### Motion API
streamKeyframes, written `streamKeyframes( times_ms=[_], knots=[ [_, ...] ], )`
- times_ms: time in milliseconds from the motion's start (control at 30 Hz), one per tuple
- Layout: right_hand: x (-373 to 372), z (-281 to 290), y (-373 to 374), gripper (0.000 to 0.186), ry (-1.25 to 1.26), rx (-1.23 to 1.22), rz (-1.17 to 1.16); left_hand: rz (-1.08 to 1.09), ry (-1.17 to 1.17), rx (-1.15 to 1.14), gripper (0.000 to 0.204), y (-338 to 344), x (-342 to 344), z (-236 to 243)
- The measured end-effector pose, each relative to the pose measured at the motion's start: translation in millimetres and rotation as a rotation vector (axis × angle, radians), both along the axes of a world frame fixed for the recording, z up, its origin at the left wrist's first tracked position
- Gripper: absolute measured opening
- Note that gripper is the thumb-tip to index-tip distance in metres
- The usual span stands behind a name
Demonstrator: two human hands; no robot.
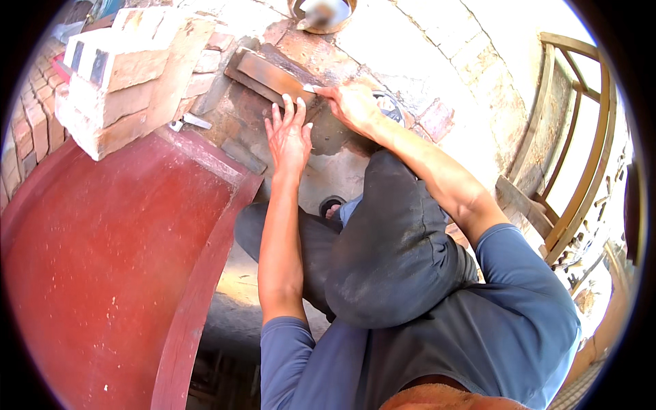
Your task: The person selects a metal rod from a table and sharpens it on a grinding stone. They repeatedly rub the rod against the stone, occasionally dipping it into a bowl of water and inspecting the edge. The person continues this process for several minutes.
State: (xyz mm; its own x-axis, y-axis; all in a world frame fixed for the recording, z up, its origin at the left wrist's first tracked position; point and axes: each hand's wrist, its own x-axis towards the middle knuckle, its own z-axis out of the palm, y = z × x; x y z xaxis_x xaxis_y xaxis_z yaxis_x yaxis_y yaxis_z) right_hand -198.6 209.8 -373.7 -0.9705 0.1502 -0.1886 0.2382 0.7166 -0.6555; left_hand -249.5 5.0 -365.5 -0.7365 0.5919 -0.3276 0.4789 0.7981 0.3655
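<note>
Nearest, we note our dark trouser knee point(389, 246) raised between both forearms. Beyond it, our left hand point(290, 133) lies open, fingers spread flat on the wet mortar surface point(328, 143), just below the brick's near end. Our right hand point(352, 104) is closed on the near end of the long flat brick point(273, 75), thumb and fingers pinching it. The brick lies on the mortar bed, tilted diagonally. Left, a stack of pale bricks point(116, 82) sits above the red curved slab point(102, 260). Farthest, a metal bowl point(321, 14).
</note>
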Motion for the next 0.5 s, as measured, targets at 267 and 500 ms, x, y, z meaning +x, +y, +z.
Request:
streamKeyframes(
  times_ms=[267, 500],
  knots=[
    [-6.6, -7.0, -6.9, 0.043, 0.133, -0.016, -0.005, 0.028, 0.019, 0.018, 0.063, -7.1, -0.3, -5.2],
    [5.4, 8.8, -1.9, 0.041, -0.032, 0.006, 0.008, 0.055, -0.01, 0.024, 0.064, -0.1, 1.3, -3.9]
  ],
)
